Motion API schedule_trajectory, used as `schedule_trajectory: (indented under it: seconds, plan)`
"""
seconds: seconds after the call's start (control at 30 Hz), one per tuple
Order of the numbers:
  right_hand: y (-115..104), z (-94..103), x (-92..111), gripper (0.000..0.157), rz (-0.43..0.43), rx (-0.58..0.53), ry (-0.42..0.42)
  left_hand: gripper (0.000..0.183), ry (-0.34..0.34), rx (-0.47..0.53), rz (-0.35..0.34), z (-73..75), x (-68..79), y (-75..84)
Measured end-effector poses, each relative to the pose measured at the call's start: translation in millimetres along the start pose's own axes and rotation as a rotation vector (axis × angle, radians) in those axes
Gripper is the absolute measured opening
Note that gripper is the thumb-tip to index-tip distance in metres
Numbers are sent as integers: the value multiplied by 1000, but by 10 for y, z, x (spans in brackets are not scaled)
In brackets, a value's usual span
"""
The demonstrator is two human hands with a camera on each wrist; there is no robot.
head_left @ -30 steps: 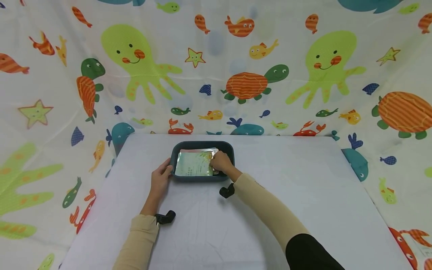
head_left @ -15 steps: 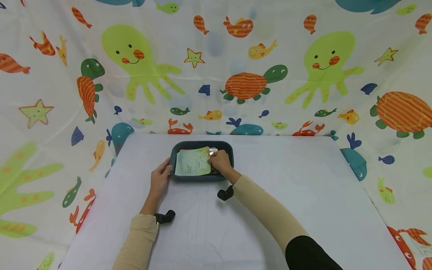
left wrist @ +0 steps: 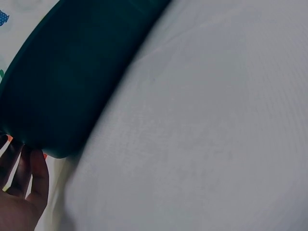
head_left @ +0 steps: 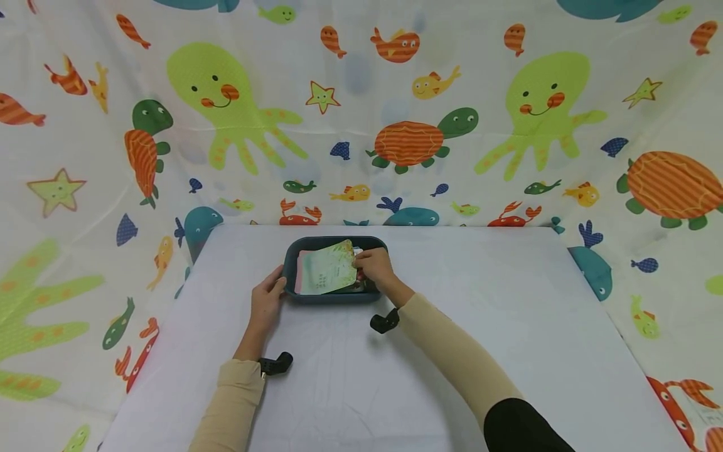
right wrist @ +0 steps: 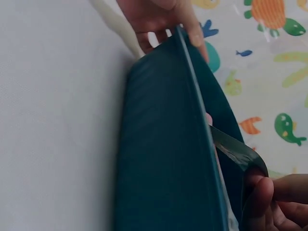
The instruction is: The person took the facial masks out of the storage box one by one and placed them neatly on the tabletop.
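Note:
A dark teal rectangular bin (head_left: 333,299) stands on the white table. My left hand (head_left: 267,306) grips its left end; the right wrist view shows that hand's thumb over the rim and other fingers outside. With thumb and fingers, my right hand (head_left: 377,267) pinches the right edge of a pale green flat packet (head_left: 327,269), printed with leaves and small text. The packet tilts up within the bin and bends near the pinch in the right wrist view. Under it shows a pink packet edge (head_left: 299,276). A dark, colourful packet (head_left: 361,282) lies partly hidden beside the right hand.
The white-covered table (head_left: 480,326) stretches out around the bin. Behind and beside it hangs a white curtain (head_left: 361,88) printed with sea animals. Each wrist wears a black camera mount (head_left: 277,364).
My right hand has taken hold of the green packet's right edge and raised it, turning it askew. More of the pink packet now shows at left. The left hand stays at the bin.

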State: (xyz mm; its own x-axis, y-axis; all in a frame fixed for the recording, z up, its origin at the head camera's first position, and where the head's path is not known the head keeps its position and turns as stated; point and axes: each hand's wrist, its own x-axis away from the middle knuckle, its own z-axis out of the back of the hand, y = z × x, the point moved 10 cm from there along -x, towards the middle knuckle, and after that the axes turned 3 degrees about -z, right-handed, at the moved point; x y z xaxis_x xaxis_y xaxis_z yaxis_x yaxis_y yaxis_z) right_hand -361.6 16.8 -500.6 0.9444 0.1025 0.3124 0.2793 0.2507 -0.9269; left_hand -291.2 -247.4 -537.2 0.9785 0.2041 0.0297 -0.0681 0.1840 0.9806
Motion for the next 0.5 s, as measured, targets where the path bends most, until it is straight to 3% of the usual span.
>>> schedule_trajectory:
  seconds: [0.2,0.5]
  plan:
    - [-24,102,-14,20,18,-6,2,48,0,-1,-6,3,7,14]
    - [-45,209,46,21,-21,-51,-1,48,-6,44,33,-27,14,-19]
